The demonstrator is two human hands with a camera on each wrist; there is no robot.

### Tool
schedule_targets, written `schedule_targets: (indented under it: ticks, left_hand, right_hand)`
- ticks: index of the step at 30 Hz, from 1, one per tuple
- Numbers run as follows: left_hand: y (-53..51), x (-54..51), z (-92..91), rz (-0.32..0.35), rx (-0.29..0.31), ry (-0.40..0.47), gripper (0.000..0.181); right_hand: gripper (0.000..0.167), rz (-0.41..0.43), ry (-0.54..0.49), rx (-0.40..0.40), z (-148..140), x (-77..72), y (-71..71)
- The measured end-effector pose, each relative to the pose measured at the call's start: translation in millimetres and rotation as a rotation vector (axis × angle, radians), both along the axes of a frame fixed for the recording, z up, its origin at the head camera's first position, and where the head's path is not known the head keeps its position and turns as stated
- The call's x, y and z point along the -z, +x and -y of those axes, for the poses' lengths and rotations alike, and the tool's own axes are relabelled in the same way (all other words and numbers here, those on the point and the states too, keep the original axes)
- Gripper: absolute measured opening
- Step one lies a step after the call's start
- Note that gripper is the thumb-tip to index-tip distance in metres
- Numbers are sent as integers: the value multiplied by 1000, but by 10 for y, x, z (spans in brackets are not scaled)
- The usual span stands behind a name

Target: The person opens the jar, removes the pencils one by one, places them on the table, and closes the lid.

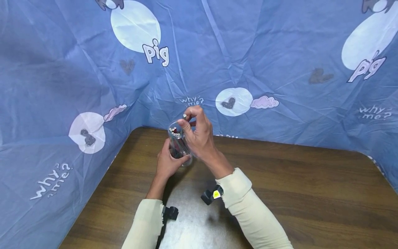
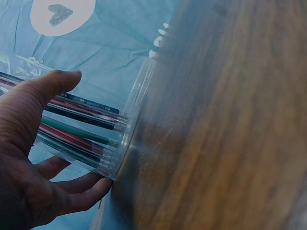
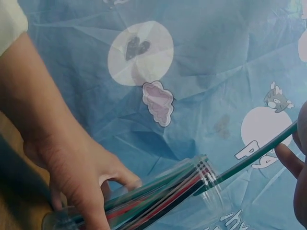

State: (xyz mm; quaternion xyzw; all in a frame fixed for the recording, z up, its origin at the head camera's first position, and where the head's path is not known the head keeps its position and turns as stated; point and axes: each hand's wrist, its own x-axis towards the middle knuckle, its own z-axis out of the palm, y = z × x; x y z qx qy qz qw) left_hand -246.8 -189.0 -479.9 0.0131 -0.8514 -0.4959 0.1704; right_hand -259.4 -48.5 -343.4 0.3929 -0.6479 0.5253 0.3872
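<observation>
A clear jar (image 1: 178, 141) stands near the table's far left part, and my left hand (image 1: 168, 162) grips its side with thumb and fingers around it. Inside are several pencils (image 2: 79, 132) in green, red and black, their pale ends grouped at the jar's mouth. Above the rim, my right hand (image 1: 201, 134) pinches one green pencil (image 3: 254, 160) between thumb and fingers. That pencil slants, and its lower end overlaps the mouth in the right wrist view. Only the fingers of the right hand show there, at the edge.
The brown wooden table (image 1: 280, 186) reaches widely to the right. A blue printed cloth (image 1: 199, 69) hangs behind it and along the left side, close behind the jar. Small black cameras (image 1: 207, 197) sit at both wrists.
</observation>
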Motion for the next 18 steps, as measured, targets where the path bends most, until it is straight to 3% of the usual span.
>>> schedule_targets:
  ticks: [5, 18]
  left_hand:
    - [1, -1, -14, -17, -3, 0, 80]
    - [-8, 0, -11, 16, -15, 3, 80]
  right_hand:
    - [41, -15, -45, -11, -3, -33, 37]
    - [39, -30, -249, 11, -78, -169, 88]
